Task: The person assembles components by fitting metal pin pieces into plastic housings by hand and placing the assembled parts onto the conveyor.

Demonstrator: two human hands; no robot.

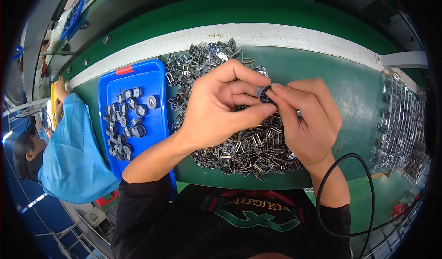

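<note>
Between my two hands, above the middle of the table, is a small dark round plastic part (264, 94). My left hand (225, 103) pinches it from the left between thumb and forefinger. From the right, the thumb and forefinger of my right hand (309, 116) close on its edge, where a tiny piece may sit that I cannot make out. Beneath both hands spreads a heap of small black parts with metal pins (253, 151). Left of my left forearm lies a blue tray (159, 79) with several grey-black round parts (123, 120) in it.
A black cable (322, 181) loops beside my right forearm. Stacked clear plastic trays (398, 125) stand at the right. A white rail (276, 32) borders the green table (354, 93) at the far side, with a green conveyor belt (207, 10) beyond. At left sits a co-worker in blue (73, 153).
</note>
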